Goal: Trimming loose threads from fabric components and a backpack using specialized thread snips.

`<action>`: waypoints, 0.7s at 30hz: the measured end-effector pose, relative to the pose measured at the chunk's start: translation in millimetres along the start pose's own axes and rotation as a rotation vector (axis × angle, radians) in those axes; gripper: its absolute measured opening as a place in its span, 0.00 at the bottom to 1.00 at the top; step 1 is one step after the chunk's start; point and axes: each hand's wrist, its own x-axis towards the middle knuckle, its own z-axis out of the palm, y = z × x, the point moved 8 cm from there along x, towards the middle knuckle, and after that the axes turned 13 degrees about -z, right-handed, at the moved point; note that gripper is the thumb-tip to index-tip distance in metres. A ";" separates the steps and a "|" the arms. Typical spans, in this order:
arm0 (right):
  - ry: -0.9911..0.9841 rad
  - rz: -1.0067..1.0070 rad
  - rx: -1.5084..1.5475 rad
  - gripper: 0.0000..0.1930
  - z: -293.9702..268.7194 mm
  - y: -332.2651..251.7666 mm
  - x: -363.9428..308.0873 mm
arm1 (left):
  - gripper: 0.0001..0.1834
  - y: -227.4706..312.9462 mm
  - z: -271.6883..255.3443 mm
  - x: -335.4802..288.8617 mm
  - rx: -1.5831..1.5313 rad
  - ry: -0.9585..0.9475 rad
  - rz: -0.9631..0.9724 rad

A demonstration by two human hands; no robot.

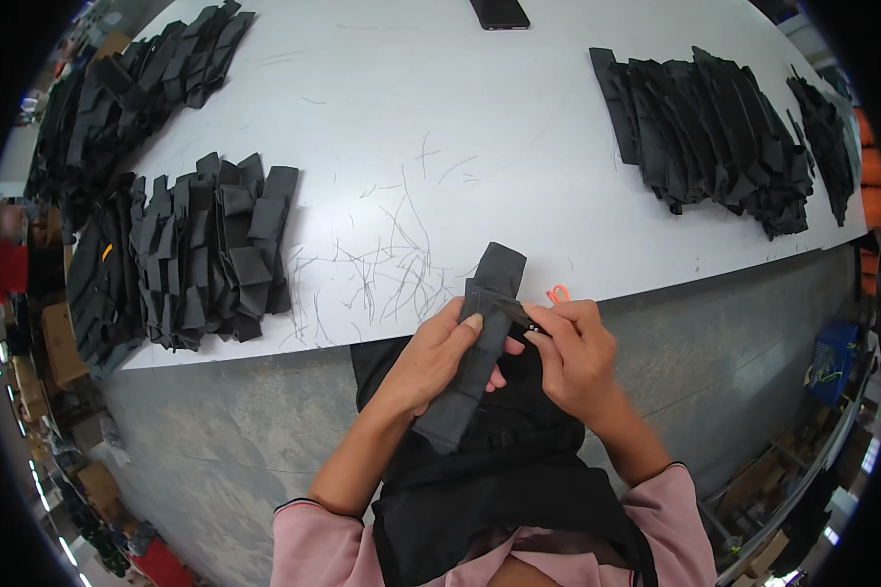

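Note:
My left hand (436, 357) is closed around a long black fabric strip (448, 416) with stitched, folded sections, thumb on top and fingertips showing past its right edge. The strip is tilted, its far end over the table's front edge and its near end above my lap. My right hand (579, 362) grips small thread snips (515, 311), with an orange loop (557, 294) showing beside the fingers. The blades lie against the strip's upper right side. Whether they are closed on a thread is too small to tell.
Loose dark thread ends (392, 264) litter the white table (480, 127). Piles of black strips lie at the near left (210, 249), far left (147, 83) and right (710, 137). A dark phone (500, 14) rests at the far edge. A blue crate (832, 362) stands at right.

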 end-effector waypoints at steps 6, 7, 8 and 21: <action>-0.052 -0.072 -0.081 0.19 5.6 -3.0 7.1 | 0.18 1.1 5.7 -1.3 0.039 -0.015 -0.031; -0.065 -0.088 -0.086 0.19 6.6 -3.9 9.0 | 0.18 2.2 5.8 -1.6 0.038 -0.014 -0.028; -0.078 -0.103 -0.091 0.18 7.7 -4.7 10.4 | 0.18 3.2 5.6 -1.9 0.049 -0.008 -0.025; 0.125 0.464 0.431 0.13 26.2 33.8 -13.5 | 0.16 -1.6 -11.8 13.1 0.042 0.073 0.127</action>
